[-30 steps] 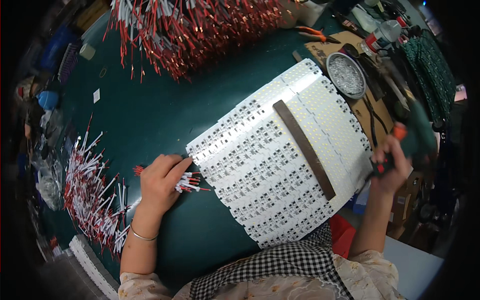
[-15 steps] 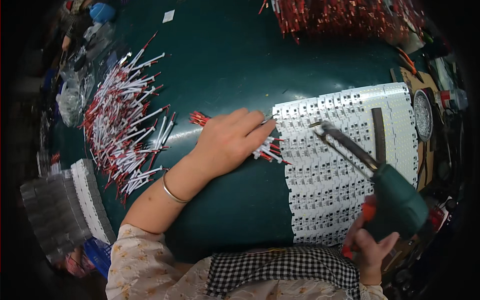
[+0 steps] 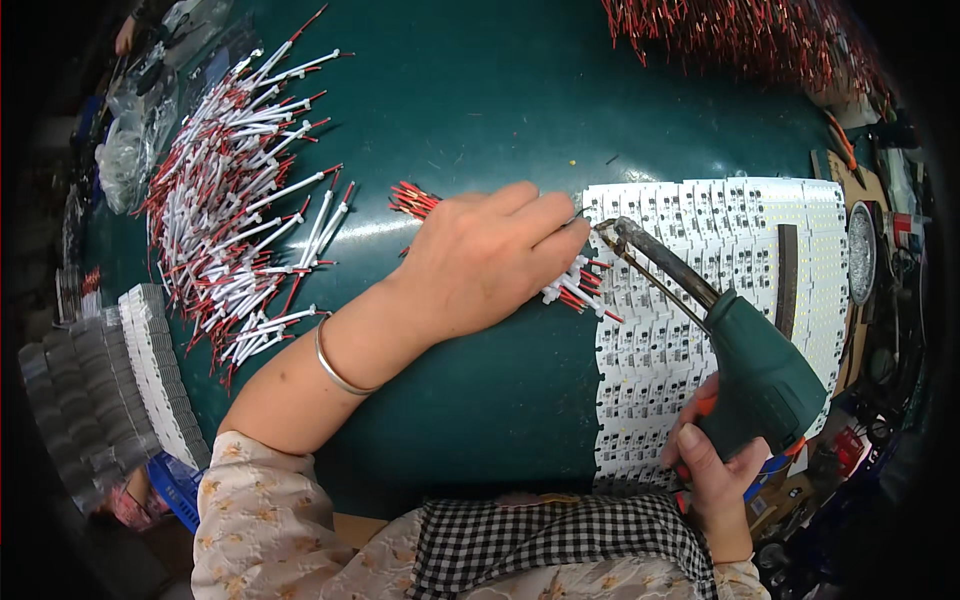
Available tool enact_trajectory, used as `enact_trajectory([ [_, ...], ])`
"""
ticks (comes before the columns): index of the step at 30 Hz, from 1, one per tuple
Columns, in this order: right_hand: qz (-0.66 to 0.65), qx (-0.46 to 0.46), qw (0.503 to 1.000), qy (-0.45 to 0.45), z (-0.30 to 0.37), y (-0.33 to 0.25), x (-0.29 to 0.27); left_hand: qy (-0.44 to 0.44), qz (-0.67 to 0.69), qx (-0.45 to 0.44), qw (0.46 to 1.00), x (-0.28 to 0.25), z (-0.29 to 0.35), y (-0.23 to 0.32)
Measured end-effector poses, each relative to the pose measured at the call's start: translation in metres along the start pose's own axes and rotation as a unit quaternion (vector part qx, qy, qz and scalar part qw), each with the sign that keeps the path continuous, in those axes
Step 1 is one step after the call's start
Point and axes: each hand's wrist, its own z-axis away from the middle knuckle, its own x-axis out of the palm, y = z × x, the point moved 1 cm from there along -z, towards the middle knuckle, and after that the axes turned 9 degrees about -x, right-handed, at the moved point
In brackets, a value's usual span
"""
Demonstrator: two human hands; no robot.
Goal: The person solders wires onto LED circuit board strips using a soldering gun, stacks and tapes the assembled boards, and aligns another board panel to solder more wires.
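My left hand (image 3: 490,255) is closed around a small bundle of red wires with white sleeves (image 3: 578,286), whose ends stick out on both sides of it. Its fingertips reach the upper left edge of a sheet of white circuit boards (image 3: 650,375). A green soldering gun (image 3: 768,378) is gripped in my right hand (image 3: 715,465), tilted over the boards. The gun's tip is close beside my left fingertips, near the corner of the sheet; whether it touches a board I cannot tell. A thin dark strip (image 3: 787,280) lies on the boards.
On the left lies a big pile of white-sleeved red wires (image 3: 235,200). Stacked boards (image 3: 160,370) stand at the lower left. Many red wires (image 3: 745,40) hang at the far right. A round metal dish (image 3: 861,252) and orange-handled pliers (image 3: 842,140) are at the right edge.
The soldering gun has moved left and up, its tip now close to my left fingertips. My left hand has shifted slightly right with the wires. The whole view has shifted a little.
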Motion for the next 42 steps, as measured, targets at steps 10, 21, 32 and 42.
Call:
enact_trajectory([
  [10, -0.044, 0.011, 0.996, 0.074, -0.004, -0.019, 0.001, -0.011, -0.009, 0.000, 1.000, 0.000, -0.002, 0.000],
  [21, -0.094, -0.034, 0.991, 0.092, -0.010, -0.027, -0.017, 0.042, 0.065, -0.002, 0.997, -0.004, -0.006, -0.005],
  [32, -0.127, -0.100, 0.984, 0.070, -0.020, -0.039, -0.054, 0.036, 0.097, -0.040, 0.994, -0.018, -0.021, 0.005],
  [42, -0.098, -0.065, 0.991, 0.065, -0.026, -0.022, -0.047, 0.067, 0.098, -0.057, 0.991, 0.002, -0.022, 0.012],
])
